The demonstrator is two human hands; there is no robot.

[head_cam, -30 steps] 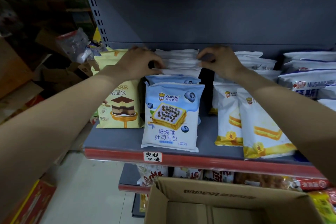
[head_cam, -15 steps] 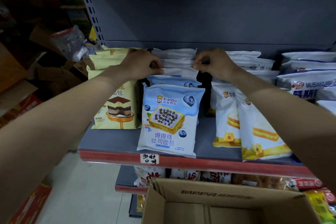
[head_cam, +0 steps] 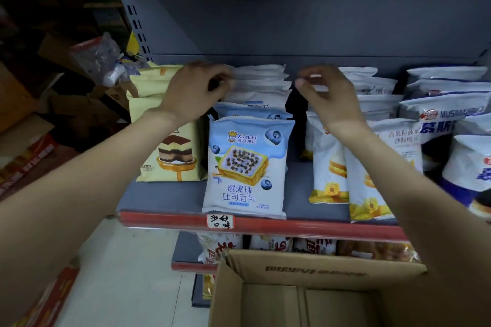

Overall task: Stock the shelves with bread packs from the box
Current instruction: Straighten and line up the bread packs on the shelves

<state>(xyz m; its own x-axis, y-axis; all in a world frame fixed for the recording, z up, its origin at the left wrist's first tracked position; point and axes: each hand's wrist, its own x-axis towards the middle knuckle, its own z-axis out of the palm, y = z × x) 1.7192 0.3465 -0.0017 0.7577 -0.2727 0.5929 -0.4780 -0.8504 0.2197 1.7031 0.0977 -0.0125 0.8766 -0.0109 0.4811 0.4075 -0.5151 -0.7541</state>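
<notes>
left hand (head_cam: 194, 93) fingers pinch white packs (head_cam: 259, 82) | right hand (head_cam: 329, 95) fingers curled, empty | front pack (head_cam: 247, 167) reads "XianDu"

Pale-blue blueberry-printed bread pack (head_cam: 245, 167), cream-yellow cake-printed pack (head_cam: 170, 151), white packs (head_cam: 259, 79), red-edged grey shelf (head_cam: 265, 224), brown box (head_cam: 313, 271).

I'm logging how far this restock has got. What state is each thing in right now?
Left hand: fingers curled on the left edge of the white packs at the back.
Right hand: fingers curled, just off those packs' right edge; grip unclear.
White packs: stacked in a row, backs facing out.
Blueberry bread pack: front of its row, leaning back, label facing out.
Cardboard box: flaps open; visible part holds no packs.
</notes>
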